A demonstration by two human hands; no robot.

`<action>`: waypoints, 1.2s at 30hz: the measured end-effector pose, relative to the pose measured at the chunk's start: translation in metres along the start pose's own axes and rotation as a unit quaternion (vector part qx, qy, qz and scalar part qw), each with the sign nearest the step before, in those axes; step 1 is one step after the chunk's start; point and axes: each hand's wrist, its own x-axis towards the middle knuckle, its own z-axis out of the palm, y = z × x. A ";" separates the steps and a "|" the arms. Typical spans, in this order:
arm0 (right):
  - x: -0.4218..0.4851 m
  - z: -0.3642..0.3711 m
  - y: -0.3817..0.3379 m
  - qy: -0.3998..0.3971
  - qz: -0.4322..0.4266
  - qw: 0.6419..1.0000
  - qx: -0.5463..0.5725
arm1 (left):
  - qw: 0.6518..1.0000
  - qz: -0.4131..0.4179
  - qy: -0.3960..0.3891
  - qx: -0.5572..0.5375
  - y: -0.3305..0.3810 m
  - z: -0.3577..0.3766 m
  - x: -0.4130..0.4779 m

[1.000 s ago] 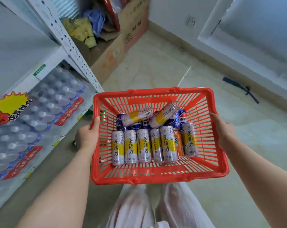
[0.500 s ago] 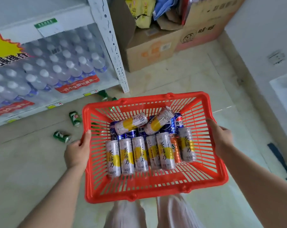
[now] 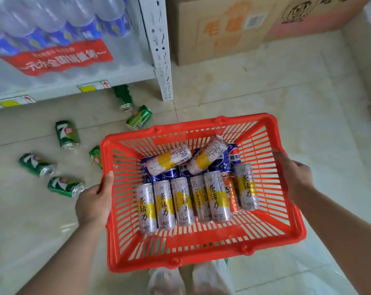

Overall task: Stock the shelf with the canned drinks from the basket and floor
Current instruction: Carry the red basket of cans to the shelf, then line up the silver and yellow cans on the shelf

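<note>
I carry a red plastic basket (image 3: 203, 256) above the floor. My left hand (image 3: 94, 201) grips its left rim and my right hand (image 3: 295, 177) grips its right rim. Inside lie several white-and-yellow tea cans (image 3: 182, 204), an orange can (image 3: 230, 193) and blue Pepsi cans (image 3: 233, 157); two tea cans rest on top of the blue ones. Several green 7-Up cans (image 3: 67, 134) lie scattered on the floor left of the basket, in front of the white shelf (image 3: 74, 90).
The bottom shelf holds wrapped packs of water bottles (image 3: 59, 39). A perforated white shelf post (image 3: 162, 67) stands beside a cardboard box (image 3: 218, 33). Pale tiled floor (image 3: 308, 107) spreads to the right. My legs show below the basket.
My view has turned left and down toward the shelf's foot, bringing more green floor cans into sight. Both hands keep their hold on the basket, which sits lower and nearer the shelf.
</note>
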 end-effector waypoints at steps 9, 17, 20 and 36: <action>0.075 0.054 0.020 0.001 -0.035 0.999 -0.016 | 0.999 0.005 0.031 -0.014 -0.020 0.067 0.047; 0.077 0.049 0.023 -0.027 -0.039 0.997 -0.067 | 0.999 0.014 0.028 -0.013 -0.020 0.066 0.044; 0.070 0.043 0.010 -0.042 -0.037 0.988 -0.146 | 1.000 -0.007 -0.014 0.026 -0.015 0.056 0.045; -0.095 0.065 -0.088 -0.035 -0.229 0.968 -0.097 | 0.963 0.048 -0.052 -0.262 0.106 -0.058 -0.025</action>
